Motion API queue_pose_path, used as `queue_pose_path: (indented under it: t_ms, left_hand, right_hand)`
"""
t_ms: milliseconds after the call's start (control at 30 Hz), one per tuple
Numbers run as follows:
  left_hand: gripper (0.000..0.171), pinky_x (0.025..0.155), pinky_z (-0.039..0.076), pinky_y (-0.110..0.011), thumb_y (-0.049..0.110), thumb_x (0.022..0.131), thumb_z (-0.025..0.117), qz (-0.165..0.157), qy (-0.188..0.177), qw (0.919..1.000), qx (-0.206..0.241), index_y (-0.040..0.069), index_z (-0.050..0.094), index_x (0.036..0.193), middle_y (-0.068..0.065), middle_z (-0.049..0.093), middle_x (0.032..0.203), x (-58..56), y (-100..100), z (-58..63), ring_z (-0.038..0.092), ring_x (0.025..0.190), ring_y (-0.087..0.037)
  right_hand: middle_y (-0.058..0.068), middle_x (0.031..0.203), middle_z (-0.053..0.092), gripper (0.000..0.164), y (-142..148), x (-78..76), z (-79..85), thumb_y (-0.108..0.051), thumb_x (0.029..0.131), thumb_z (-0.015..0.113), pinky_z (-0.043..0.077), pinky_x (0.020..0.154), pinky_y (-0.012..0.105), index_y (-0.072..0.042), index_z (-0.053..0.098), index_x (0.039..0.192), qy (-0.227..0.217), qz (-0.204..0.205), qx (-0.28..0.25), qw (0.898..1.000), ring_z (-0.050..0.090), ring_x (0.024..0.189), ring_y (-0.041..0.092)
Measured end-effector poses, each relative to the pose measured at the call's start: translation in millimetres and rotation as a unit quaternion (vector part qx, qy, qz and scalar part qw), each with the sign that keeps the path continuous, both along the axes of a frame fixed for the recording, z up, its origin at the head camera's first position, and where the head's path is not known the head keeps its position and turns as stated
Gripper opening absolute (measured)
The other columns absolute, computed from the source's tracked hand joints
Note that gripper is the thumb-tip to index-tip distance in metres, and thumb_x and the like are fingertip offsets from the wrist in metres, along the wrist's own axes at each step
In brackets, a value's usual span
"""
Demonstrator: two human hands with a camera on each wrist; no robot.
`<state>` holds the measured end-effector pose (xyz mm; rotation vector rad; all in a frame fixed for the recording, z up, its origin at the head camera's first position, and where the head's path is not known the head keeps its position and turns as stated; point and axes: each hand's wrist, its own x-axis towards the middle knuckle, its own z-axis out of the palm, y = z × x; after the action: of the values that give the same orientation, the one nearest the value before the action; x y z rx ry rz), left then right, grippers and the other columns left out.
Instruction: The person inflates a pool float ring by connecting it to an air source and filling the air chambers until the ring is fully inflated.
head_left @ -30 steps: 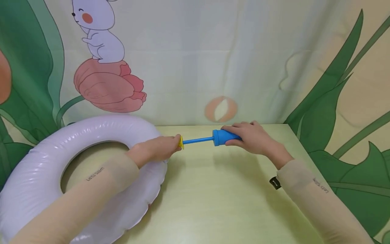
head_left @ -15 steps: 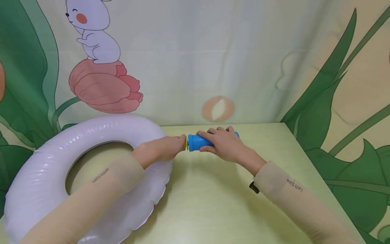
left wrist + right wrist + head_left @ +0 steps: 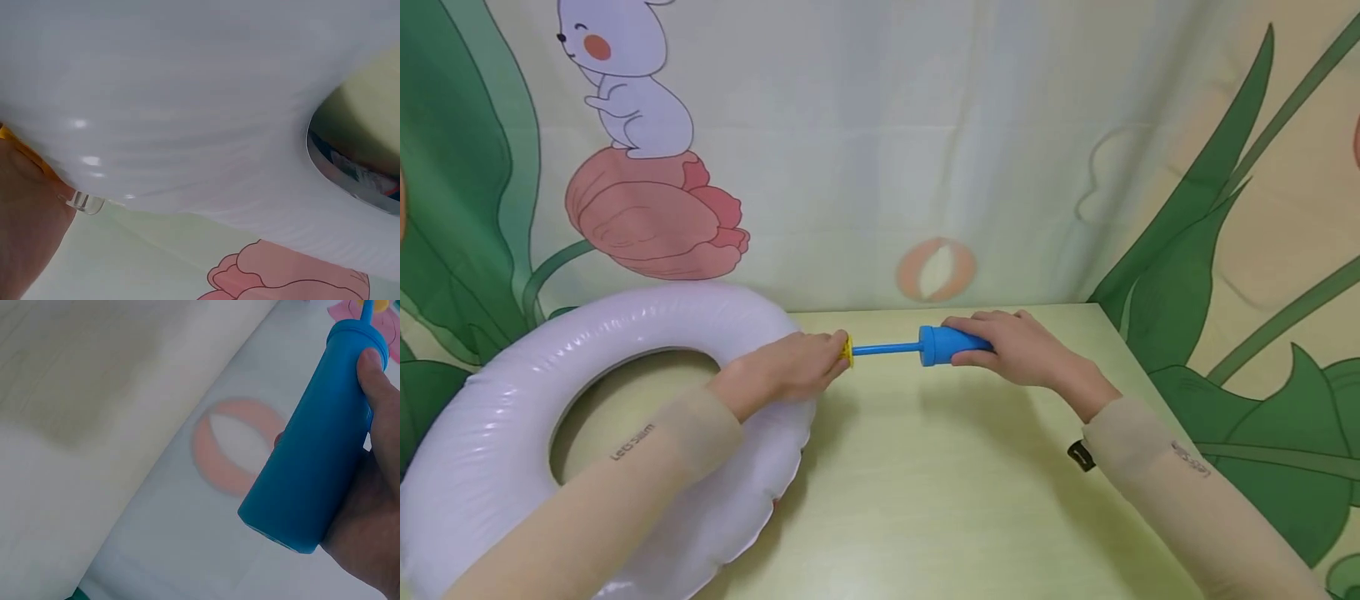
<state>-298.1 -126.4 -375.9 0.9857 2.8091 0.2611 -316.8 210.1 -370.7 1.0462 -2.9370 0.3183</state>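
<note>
A blue hand air pump [image 3: 942, 346] is held level above the table, its thin rod [image 3: 887, 349] drawn out to the left. My right hand [image 3: 1028, 346] wraps round the barrel, and in the right wrist view the thumb [image 3: 371, 372] lies along it. My left hand [image 3: 790, 365] grips the yellow end piece [image 3: 848, 351] of the pump at the right side of a whitish inflated swim ring [image 3: 482, 442]. In the left wrist view, a clear plastic valve [image 3: 86, 203] pokes from the ring beside that hand; the fingers' grip is mostly hidden.
The pale yellow-green table [image 3: 925, 500] ends at a cloth backdrop [image 3: 820, 167] printed with a rabbit, a tulip and leaves. The swim ring covers the table's left part, under my left forearm. A dark tag [image 3: 1081, 455] hangs by the right cuff.
My right hand slid the barrel left against the yellow end, then drew it back right, so the rod shows again. The left hand keeps its grip, shifting only slightly.
</note>
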Motion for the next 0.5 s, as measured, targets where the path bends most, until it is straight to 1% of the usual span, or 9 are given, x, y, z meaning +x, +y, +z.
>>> queue_pose_path:
  t_ms: [100, 200, 333, 433, 500]
  left_hand:
    - [0.015, 0.074, 0.042, -0.037, 0.022, 0.108, 0.037, 0.005, 0.005, 0.9999, 0.013, 0.011, 0.043, 0.1, -0.002, 0.05, 0.078, 1.2, -1.6, -0.2, 0.05, 0.068, -0.022]
    - [0.013, 0.073, 0.042, -0.037, 0.021, 0.107, 0.035, 0.008, 0.013, 0.9997, 0.021, 0.011, 0.041, 0.1, -0.001, 0.05, 0.076, 2.0, -3.0, -0.4, 0.051, 0.066, -0.021]
    - [0.011, 0.071, 0.042, -0.036, 0.018, 0.104, 0.034, 0.007, 0.014, 0.9997, 0.021, 0.01, 0.04, 0.099, -0.001, 0.05, 0.076, 2.3, -3.9, -1.5, 0.05, 0.065, -0.021]
    - [0.01, 0.068, 0.042, -0.034, 0.016, 0.103, 0.036, 0.007, 0.016, 0.9997, 0.017, 0.009, 0.041, 0.098, -0.002, 0.05, 0.077, 2.9, -2.8, -0.8, 0.048, 0.063, -0.02]
    - [0.01, 0.066, 0.041, -0.034, 0.015, 0.102, 0.037, 0.007, 0.026, 0.9995, 0.015, 0.008, 0.042, 0.096, -0.003, 0.049, 0.077, 3.5, -0.2, 1.7, 0.047, 0.063, -0.02]
  right_hand:
    - [0.007, 0.129, 0.065, 0.061, 9.4, -1.9, -0.5, -0.045, 0.098, 0.068, 0.039, 0.096, 0.056, -0.018, 0.053, 0.151, -0.016, -0.008, -0.008, 1.0, 0.057, 0.121, 0.029]
    - [0.009, 0.134, 0.063, 0.062, 11.8, -3.6, -2.4, -0.045, 0.098, 0.067, 0.039, 0.097, 0.056, -0.018, 0.052, 0.152, -0.017, -0.015, -0.008, 1.0, 0.056, 0.124, 0.031]
    - [0.009, 0.131, 0.064, 0.062, -0.1, -2.3, -4.7, -0.047, 0.098, 0.066, 0.04, 0.094, 0.055, -0.02, 0.051, 0.152, 0.007, -0.006, 0.009, 1.0, 0.057, 0.122, 0.031]
    - [0.008, 0.13, 0.064, 0.062, -16.9, 1.1, -4.8, -0.049, 0.099, 0.064, 0.04, 0.092, 0.057, -0.02, 0.051, 0.152, 0.035, 0.006, 0.021, 0.999, 0.058, 0.121, 0.031]
    - [0.008, 0.13, 0.064, 0.062, -29.2, 3.2, -4.0, -0.051, 0.099, 0.062, 0.04, 0.092, 0.058, -0.02, 0.05, 0.152, 0.054, 0.008, 0.027, 0.998, 0.058, 0.121, 0.031]
